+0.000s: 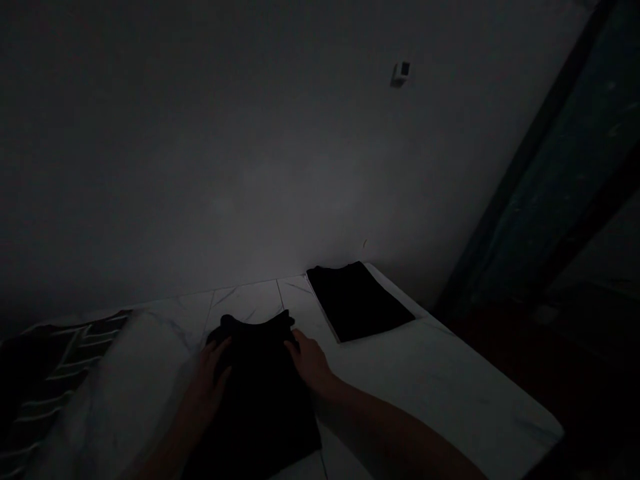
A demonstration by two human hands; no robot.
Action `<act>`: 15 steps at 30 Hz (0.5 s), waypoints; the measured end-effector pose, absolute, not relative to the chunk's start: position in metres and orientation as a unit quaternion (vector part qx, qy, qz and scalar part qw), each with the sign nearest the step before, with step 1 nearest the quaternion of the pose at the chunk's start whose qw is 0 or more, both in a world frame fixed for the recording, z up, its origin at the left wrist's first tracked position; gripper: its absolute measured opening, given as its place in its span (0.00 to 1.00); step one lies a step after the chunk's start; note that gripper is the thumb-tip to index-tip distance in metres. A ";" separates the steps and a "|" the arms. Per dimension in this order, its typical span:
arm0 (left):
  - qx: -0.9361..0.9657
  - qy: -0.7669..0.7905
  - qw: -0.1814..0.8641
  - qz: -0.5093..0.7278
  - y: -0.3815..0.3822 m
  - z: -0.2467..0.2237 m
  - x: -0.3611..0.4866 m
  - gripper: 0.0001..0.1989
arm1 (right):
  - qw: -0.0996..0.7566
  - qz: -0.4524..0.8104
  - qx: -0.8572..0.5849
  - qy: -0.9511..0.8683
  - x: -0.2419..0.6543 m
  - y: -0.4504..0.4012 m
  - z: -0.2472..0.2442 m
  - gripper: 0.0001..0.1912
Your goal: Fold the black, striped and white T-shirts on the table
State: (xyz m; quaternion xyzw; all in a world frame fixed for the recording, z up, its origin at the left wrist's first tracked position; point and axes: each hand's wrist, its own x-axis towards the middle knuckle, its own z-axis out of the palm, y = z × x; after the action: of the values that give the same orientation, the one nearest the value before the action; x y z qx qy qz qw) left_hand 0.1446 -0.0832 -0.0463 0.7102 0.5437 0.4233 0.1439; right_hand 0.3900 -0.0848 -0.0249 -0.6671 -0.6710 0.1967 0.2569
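A black garment point(260, 393) lies on the marbled white table point(400, 387), its curved neckline edge toward the wall. My left hand point(207, 380) rests on its left edge near the top, fingers apart. Across from it, my right hand point(309, 357) touches the upper right edge with its fingers; the dim light hides whether cloth is pinched there. A second black garment point(357, 300), folded into a flat rectangle, lies farther back to the right, apart from both hands.
On the left of the table lies a dark striped cloth point(75, 373). Behind the table stands a grey wall point(280, 147) with a small white box point(401, 72) on it. A dark greenish frame point(545, 167) slants at the right, beyond the table's edge.
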 end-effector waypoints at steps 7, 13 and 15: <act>0.756 0.416 0.226 0.452 -0.059 0.029 0.279 0.28 | 0.430 0.144 -0.635 -0.625 0.545 -0.043 0.014 0.21; 0.703 0.416 0.297 0.495 0.034 0.039 0.397 0.32 | 0.347 0.084 -0.704 -0.614 0.656 0.033 0.059 0.19; 0.659 0.502 0.337 0.447 0.054 0.024 0.423 0.33 | 0.325 0.078 -0.724 -0.603 0.666 0.052 0.047 0.19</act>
State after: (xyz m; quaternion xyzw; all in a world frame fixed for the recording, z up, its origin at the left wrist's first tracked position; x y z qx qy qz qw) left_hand 0.4233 0.0543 0.0238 0.6587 0.5022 0.4474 0.3372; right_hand 0.6661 0.0521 0.0472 -0.7244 -0.6031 0.0785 0.3245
